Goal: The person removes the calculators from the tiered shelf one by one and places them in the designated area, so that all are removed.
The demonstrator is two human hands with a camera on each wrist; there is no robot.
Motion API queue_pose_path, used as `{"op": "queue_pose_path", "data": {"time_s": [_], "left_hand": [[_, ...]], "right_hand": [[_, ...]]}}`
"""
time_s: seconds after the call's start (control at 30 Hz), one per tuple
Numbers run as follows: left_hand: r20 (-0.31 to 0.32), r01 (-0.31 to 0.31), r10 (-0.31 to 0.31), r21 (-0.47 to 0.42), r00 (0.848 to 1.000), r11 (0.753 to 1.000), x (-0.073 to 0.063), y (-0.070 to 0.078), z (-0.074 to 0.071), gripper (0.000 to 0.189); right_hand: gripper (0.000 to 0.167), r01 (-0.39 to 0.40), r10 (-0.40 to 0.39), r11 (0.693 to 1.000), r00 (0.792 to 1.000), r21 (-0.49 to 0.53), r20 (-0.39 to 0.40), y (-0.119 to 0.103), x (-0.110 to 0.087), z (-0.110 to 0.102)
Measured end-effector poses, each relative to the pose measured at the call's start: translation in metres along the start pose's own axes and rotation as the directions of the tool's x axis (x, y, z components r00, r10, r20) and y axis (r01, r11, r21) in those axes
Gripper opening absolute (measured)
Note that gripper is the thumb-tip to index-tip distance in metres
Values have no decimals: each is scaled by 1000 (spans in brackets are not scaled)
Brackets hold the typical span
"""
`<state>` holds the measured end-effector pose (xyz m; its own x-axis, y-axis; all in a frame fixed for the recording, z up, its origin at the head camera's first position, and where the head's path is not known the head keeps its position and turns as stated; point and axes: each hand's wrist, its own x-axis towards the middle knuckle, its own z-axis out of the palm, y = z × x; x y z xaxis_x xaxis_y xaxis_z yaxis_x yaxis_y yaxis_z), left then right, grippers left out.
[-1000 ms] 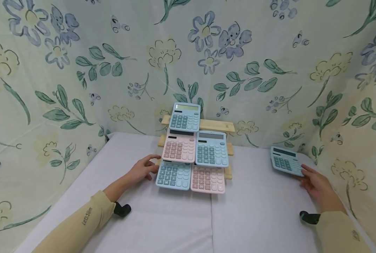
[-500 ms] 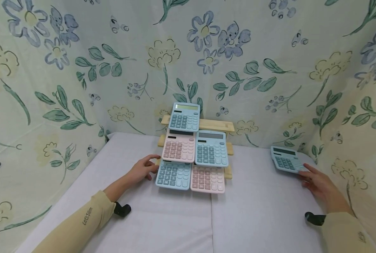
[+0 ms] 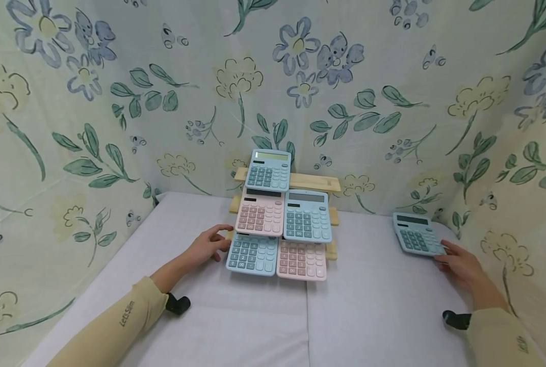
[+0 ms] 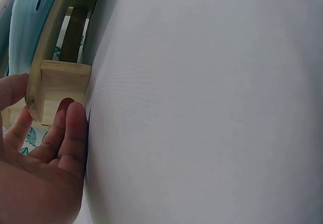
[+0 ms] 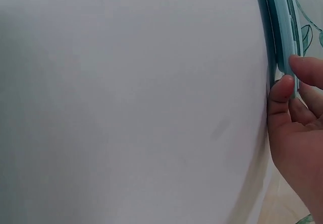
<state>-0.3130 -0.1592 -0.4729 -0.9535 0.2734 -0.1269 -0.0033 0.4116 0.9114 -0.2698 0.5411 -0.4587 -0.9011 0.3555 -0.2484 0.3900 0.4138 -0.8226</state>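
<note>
A blue calculator [image 3: 417, 235] lies at the back right of the white table, and my right hand [image 3: 461, 265] pinches its near right corner. The right wrist view shows the thumb [image 5: 305, 68] on the upper face and fingers curled beneath the edge. My left hand [image 3: 206, 248] grips the left end of a wooden rack [image 3: 314, 181], low by the tabletop. On this rack several calculators lean in three tiers: a blue one [image 3: 268, 171] on top, a pink one [image 3: 260, 211] and a blue one [image 3: 307, 216] in the middle, a blue one [image 3: 252, 255] and a pink one [image 3: 302, 261] below.
The table [image 3: 236, 326] has a white cloth with a seam running forward from the rack. A flowered curtain [image 3: 337, 127] stands behind and on both sides, close behind the rack and the right-hand calculator. Black wrist mounts [image 3: 177, 304] sit at the sleeve cuffs.
My right hand slid right, off the single calculator's corner, then came back and now pinches it, with that near corner a little shifted toward me. The left hand and rack have stayed still.
</note>
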Motion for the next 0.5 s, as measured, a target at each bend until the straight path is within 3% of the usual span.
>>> {"op": "queue_pose_path", "data": {"time_s": [0.3,0.5], "left_hand": [[-2,2,-2,2,1000,1000,1,-1,0,50],[-3,2,-2,4,1000,1000,0,0,0,50]], "right_hand": [[81,-18,14,999,996,-44,-90,-1,2,7],[79,-49,31,995,980,-88,-195,-1,9,12]]}}
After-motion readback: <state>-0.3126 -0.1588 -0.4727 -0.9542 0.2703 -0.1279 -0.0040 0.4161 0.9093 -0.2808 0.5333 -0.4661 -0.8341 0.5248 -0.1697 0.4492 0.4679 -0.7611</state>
